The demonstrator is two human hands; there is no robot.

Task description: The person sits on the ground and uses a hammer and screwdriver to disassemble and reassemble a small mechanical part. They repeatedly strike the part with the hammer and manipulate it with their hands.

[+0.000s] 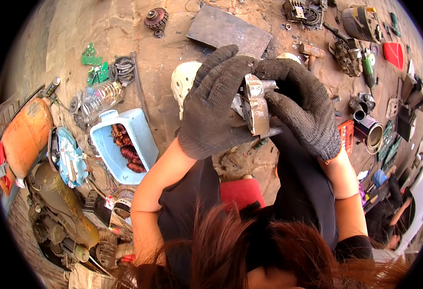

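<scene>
Between my two dark knit gloves I hold a silvery cast-metal part (257,107) with a flat worn face and a short stub on its right side. My left hand (211,103) is curled round its left side, the thumb stretched along the lower end. From the right, the fingers and thumb of my right hand (308,103) close on the part near the stub. Its underside is hidden. Below it on the ground lies a flat grey metal plate (228,30). Past my left wrist shows a cream shoe with holes (184,82).
To the left stands a light blue bin (149,132) holding copper windings, near a clear plastic bottle (103,98) and green circuit boards (97,72). At right lie a hammer (311,51), a green angle grinder (367,70) and a metal can (369,131). Another person's arm (400,212) shows far right.
</scene>
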